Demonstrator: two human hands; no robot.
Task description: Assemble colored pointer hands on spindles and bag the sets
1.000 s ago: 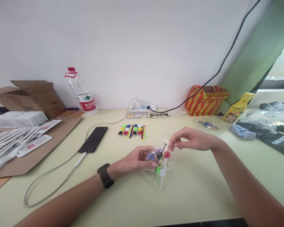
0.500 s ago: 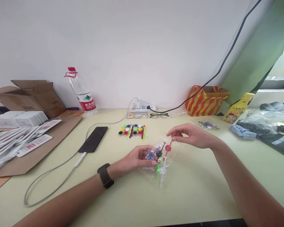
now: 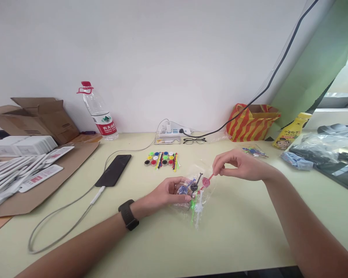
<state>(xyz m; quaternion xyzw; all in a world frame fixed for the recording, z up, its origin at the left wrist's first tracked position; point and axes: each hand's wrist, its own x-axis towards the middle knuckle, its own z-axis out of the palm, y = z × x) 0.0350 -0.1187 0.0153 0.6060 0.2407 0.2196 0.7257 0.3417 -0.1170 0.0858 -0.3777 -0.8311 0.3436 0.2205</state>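
Observation:
My left hand [image 3: 172,192], with a black watch on its wrist, is closed on a clear plastic bag [image 3: 208,190]. Small plastic pieces lie in the bag: blue, black, green and white ones, each with a thin stem and a round part. Between the thumb and fingertips of my right hand [image 3: 229,164] is the stem of a red plastic piece [image 3: 205,182]. Its round part is still at the bag, and I cannot tell whether it is inside or over the film. Farther back stand small coloured round pots [image 3: 153,158] beside bundles of thin coloured sticks [image 3: 175,160].
A black phone [image 3: 113,170] on a white cable lies at left. Behind are a water bottle [image 3: 104,123], power strip [image 3: 174,131], glasses [image 3: 194,141] and a striped bag [image 3: 249,127]. At right are another small bag of pieces [image 3: 254,151] and a yellow bottle [image 3: 291,133].
My right hand has moved a little to the right, drawing the red piece's stem with it, so the piece tilts more. My left hand keeps its hold on the bag.

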